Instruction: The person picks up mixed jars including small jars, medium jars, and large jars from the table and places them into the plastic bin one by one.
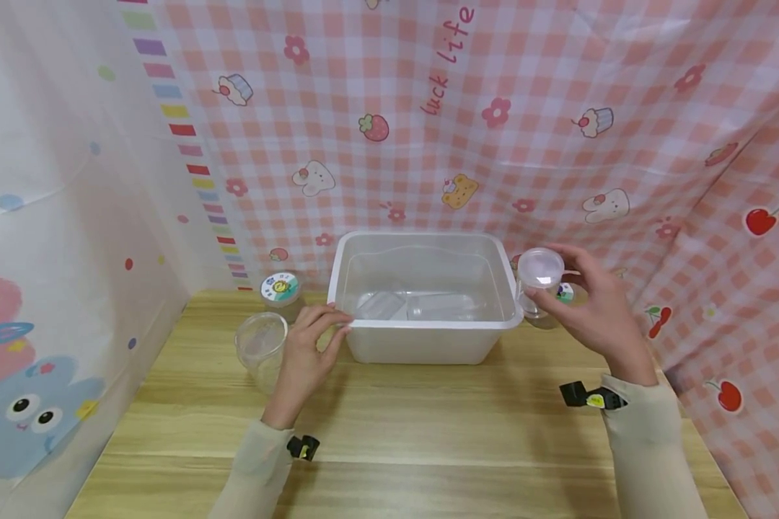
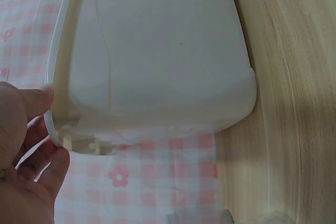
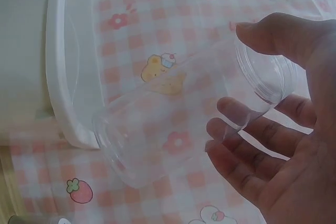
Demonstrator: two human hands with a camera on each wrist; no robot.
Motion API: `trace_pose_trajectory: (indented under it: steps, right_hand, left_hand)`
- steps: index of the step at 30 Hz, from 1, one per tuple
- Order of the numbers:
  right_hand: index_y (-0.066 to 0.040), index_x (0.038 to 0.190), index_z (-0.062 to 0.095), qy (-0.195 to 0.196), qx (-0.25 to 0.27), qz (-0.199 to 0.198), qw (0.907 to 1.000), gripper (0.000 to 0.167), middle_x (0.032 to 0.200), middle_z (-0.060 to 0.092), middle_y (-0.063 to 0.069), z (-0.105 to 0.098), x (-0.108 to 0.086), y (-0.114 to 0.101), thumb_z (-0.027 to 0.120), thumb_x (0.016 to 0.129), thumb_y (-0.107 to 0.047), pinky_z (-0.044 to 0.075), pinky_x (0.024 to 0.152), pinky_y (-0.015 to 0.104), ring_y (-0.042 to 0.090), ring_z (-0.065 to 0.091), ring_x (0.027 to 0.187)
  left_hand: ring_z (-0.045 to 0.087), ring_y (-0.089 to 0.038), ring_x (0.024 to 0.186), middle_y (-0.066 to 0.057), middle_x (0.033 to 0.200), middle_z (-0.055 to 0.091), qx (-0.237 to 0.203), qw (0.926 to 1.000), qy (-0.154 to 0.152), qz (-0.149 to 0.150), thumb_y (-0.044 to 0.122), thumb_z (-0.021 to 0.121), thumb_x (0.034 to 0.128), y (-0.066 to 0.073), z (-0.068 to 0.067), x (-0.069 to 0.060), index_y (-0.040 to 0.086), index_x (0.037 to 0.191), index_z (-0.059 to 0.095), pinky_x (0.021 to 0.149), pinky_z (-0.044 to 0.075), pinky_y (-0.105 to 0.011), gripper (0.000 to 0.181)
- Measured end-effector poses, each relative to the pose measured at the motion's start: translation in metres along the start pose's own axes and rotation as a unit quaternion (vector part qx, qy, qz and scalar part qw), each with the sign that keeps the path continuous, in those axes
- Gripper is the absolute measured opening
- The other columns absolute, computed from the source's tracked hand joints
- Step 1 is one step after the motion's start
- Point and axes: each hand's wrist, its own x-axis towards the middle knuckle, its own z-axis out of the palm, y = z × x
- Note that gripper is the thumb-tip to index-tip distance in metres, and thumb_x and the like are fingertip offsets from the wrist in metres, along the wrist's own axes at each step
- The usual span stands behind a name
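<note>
A white plastic tub [image 1: 428, 344] stands on the wooden table against the cloth, with clear jars [image 1: 438, 305] lying inside. At its front left corner the left hand [image 1: 306, 357] pinches the rim; the left wrist view shows thumb and fingers around the tub's edge [image 2: 51, 72]. Beside the tub's right end, the right hand [image 1: 593, 310] grips a clear empty jar [image 1: 541, 277] near its top. In the right wrist view this jar [image 3: 168, 114] is tilted, with the thumb above and the fingers of the right hand [image 3: 283, 124] below its neck end.
Left of the tub stand a jar with a printed lid [image 1: 280, 288] and a clear jar [image 1: 262, 342] close to the left hand. Behind the right hand is another jar with a printed lid [image 1: 565, 293], partly hidden. Patterned cloth [image 1: 389, 108] hangs behind the table [image 1: 415, 432].
</note>
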Motion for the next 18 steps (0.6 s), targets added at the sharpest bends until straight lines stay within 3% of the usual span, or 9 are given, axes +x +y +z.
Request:
trace_pose_trajectory:
  steps: [4,9,11,14,16,18]
  right_hand:
    - [-0.015,0.142,0.056,-0.012,-0.007,-0.014,0.9998,0.063,0.122,0.068,0.008,0.005,0.007,-0.002,0.084,0.085,-0.013,0.048,0.089,0.005,0.002,0.062,0.104]
    - [-0.017,0.14,0.058,-0.023,-0.042,-0.019,0.9987,0.062,0.122,0.07,0.01,0.011,0.015,-0.004,0.085,0.085,-0.02,0.048,0.083,0.007,0.026,0.069,0.106]
    - [-0.016,0.14,0.058,-0.03,-0.058,-0.026,0.9975,0.062,0.123,0.07,0.01,0.013,0.019,-0.004,0.085,0.085,-0.022,0.053,0.087,0.015,0.031,0.069,0.108]
    - [-0.013,0.141,0.057,-0.043,-0.073,-0.034,0.9958,0.062,0.125,0.069,0.013,0.016,0.024,-0.005,0.084,0.086,-0.024,0.059,0.091,0.038,0.034,0.069,0.108]
    - [-0.011,0.143,0.055,-0.053,-0.071,-0.036,0.9954,0.063,0.126,0.068,0.015,0.017,0.028,-0.005,0.082,0.087,-0.023,0.058,0.093,0.052,0.036,0.068,0.11]
    - [-0.009,0.144,0.054,-0.061,-0.067,-0.036,0.9953,0.064,0.129,0.067,0.017,0.018,0.032,-0.005,0.081,0.088,-0.022,0.057,0.094,0.058,0.039,0.067,0.111]
  left_hand:
    - [0.063,-0.03,0.115,-0.011,0.108,0.074,-0.005,1.0,-0.001,-0.004,0.004,0.079,0.0873,0.001,0.0,0.0,0.008,0.1,0.077,0.104,0.053,-0.043,0.014]
    - [0.063,-0.031,0.115,-0.01,0.108,0.074,-0.005,1.0,-0.002,-0.004,0.005,0.079,0.0879,0.001,-0.001,0.0,0.008,0.101,0.077,0.104,0.053,-0.043,0.013]
    - [0.064,-0.031,0.114,-0.01,0.108,0.074,-0.003,1.0,-0.001,-0.003,0.006,0.079,0.0878,0.001,0.0,0.0,0.008,0.101,0.077,0.103,0.053,-0.043,0.013]
    - [0.063,-0.032,0.114,-0.009,0.108,0.074,-0.005,1.0,-0.002,-0.006,0.006,0.079,0.088,0.001,0.0,0.0,0.009,0.101,0.077,0.104,0.053,-0.042,0.013]
    - [0.063,-0.031,0.115,-0.009,0.108,0.074,-0.006,0.9999,-0.002,-0.009,0.006,0.079,0.088,0.0,0.0,0.0,0.009,0.101,0.077,0.104,0.052,-0.042,0.013]
    - [0.063,-0.031,0.115,-0.009,0.108,0.074,-0.005,0.9999,-0.002,-0.009,0.006,0.079,0.0881,0.001,0.0,0.0,0.009,0.101,0.077,0.104,0.052,-0.042,0.013]
